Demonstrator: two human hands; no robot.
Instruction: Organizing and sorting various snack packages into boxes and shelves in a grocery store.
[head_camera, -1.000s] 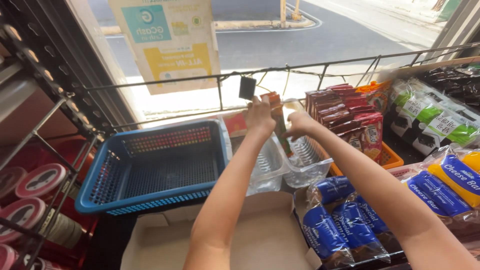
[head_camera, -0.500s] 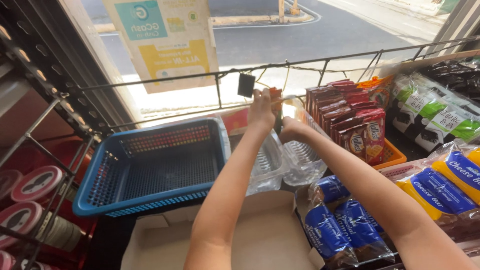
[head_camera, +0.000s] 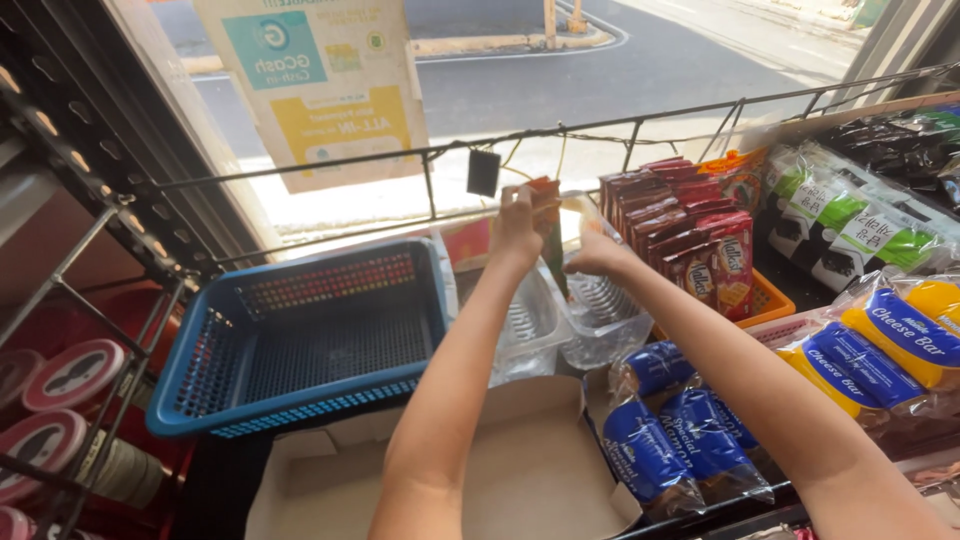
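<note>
Nearest the camera sits an open cardboard box (head_camera: 520, 480), w/ blue wrapped bars (head_camera: 660, 440) stacked just right of it and a blue plastic basket (head_camera: 300, 340) to the left. Past the box, both forearms reach out over a clear plastic tray (head_camera: 590, 315) lying between basket and bars.

Left hand (head_camera: 520, 222) is closed, fingers pinched on the top of a small orange-and-green sachet strip (head_camera: 550, 235) that hangs down between the two hands, just in front of the wire rail (head_camera: 640, 122). Right hand (head_camera: 598, 255) sits right beside it, fingers curled; can't tell if it actually grips the strip or the clear wrap next to it (knuckles hide the contact).

The strip looks light, thin and floppy, prob. slick foil, so it'd swing and twist if held by one corner. Best hold: pinch near the top edge, second hand steadying lower down. Not fragile, but creases easily.

Farther back: red snack packs (head_camera: 700, 240), then the window.
</note>
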